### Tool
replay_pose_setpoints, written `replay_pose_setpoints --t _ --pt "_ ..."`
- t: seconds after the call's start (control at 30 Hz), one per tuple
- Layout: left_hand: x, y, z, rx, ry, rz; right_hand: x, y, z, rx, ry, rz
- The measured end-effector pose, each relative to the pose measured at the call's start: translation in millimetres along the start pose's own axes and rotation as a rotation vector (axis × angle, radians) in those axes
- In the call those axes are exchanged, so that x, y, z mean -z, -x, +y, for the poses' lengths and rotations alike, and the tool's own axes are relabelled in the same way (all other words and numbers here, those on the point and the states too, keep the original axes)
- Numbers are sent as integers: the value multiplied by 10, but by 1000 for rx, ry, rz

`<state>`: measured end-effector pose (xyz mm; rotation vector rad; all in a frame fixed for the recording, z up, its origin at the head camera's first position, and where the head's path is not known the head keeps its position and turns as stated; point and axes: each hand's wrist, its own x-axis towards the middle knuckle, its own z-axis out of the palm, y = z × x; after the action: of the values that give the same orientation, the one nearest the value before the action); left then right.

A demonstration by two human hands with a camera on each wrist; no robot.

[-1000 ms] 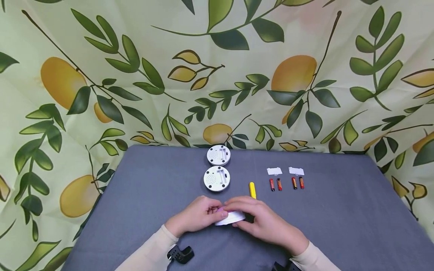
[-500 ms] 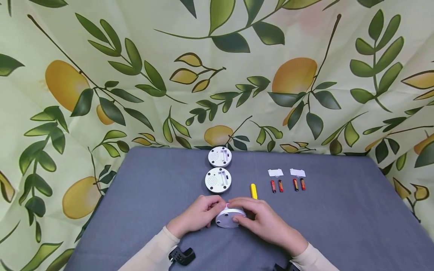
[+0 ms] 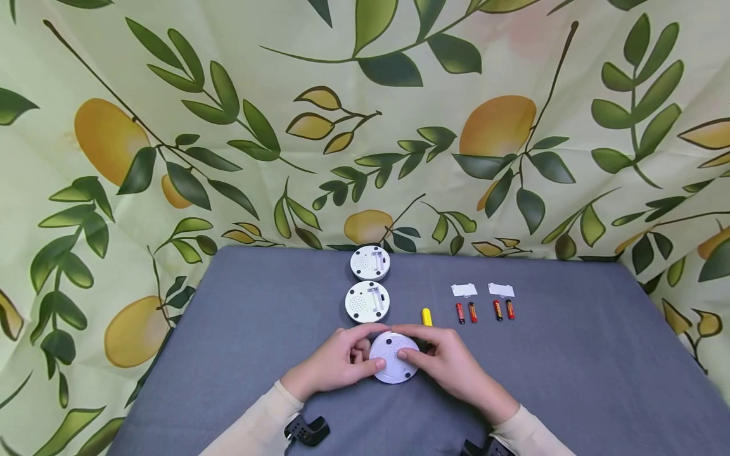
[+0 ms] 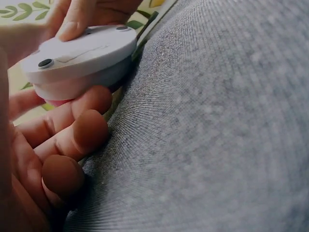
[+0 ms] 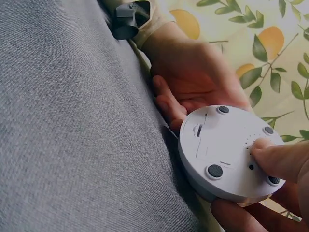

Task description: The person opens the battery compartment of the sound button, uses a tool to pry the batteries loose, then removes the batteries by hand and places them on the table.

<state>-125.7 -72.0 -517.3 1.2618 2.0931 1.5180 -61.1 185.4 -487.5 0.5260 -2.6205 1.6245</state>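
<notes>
Both hands hold a round white battery-powered device (image 3: 393, 373), its underside turned up. That face carries dark rubber feet, a cluster of small holes and a battery cover outline, best seen in the right wrist view. A bit of pink shows beneath it in the left wrist view. My left hand (image 3: 333, 361) has its thumb on the near left edge and its index finger at the far rim. My right hand (image 3: 456, 370) presses its thumb (image 5: 275, 157) on the holes, with fingers wrapped beneath the rim.
Two similar white devices (image 3: 356, 304) lie farther back, battery compartments uncovered. To the right are two white battery covers (image 3: 464, 290) and, in front of them, several red-and-black batteries (image 3: 473, 312). A yellow handle (image 3: 426, 316) pokes out beyond the right hand. Grey cloth (image 3: 274, 297) covers the table.
The device has tipped from nearly edge-on to showing its underside toward the head camera. The left thumb has come onto its near left edge, and the right thumb now lies across the underside.
</notes>
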Motion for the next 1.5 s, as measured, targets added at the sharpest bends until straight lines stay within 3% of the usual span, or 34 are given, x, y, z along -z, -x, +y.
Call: replay_pose_setpoints --t 0.07,0.23,0.4,0.63,0.8,1.0,1.2,1.5 --pt "-6 2 -2 1 -30 -19 5 -7 4 -30 11 6" --pt "-23 -2 30 80 -62 -74 -2 -31 18 -76 13 53" --pt "-23 -21 56 160 -77 -78 -23 -55 20 -70 24 97" --pt "-52 -69 77 214 -214 -34 -63 -40 29 125 203 146" --pt "-80 -64 77 185 -299 4 -77 -7 16 278 385 151" --pt "-93 -70 68 134 -269 22 -66 15 -13 417 558 151" --pt "-89 -55 74 179 -255 28 -37 40 -128 481 655 84" --pt "-106 -19 91 181 -288 63 -84 113 -287 507 781 11"
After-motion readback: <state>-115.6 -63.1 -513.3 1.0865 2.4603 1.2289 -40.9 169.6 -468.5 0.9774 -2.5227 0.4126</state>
